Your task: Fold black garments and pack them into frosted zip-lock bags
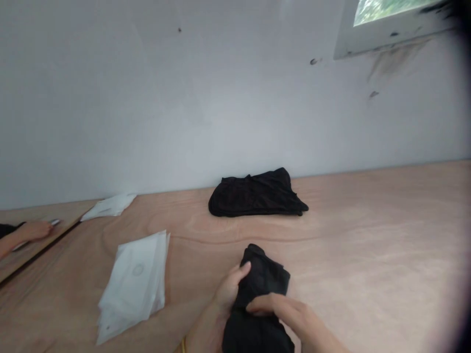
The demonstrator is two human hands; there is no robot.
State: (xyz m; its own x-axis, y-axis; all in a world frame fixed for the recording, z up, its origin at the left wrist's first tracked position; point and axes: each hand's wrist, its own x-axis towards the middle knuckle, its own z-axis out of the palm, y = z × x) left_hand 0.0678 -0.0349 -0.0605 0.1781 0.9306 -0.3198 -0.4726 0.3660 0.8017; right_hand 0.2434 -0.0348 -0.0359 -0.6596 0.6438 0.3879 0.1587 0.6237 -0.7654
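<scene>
A folded piece of black cloth (263, 274), perhaps a garment, is held close to me at the bottom middle of the head view. My left hand (228, 289) grips its left edge, thumb on top and the other fingers hidden beneath. Across the middle of the cloth lies my right hand (285, 310), its fingers bent and pressed onto the fabric. Farther back, against the wall, rests another black cloth piece (253, 196), lying flat. To the left of my hands is a stack of clear plastic bags (134, 279).
More plastic bags (109, 206) lie at the back left, beside a dark gap (40, 253) between table boards. Another person's hand (37, 229) is at the far left edge. The wooden table (368, 235) meets a white wall (206, 98) with a window (382, 12) at upper right.
</scene>
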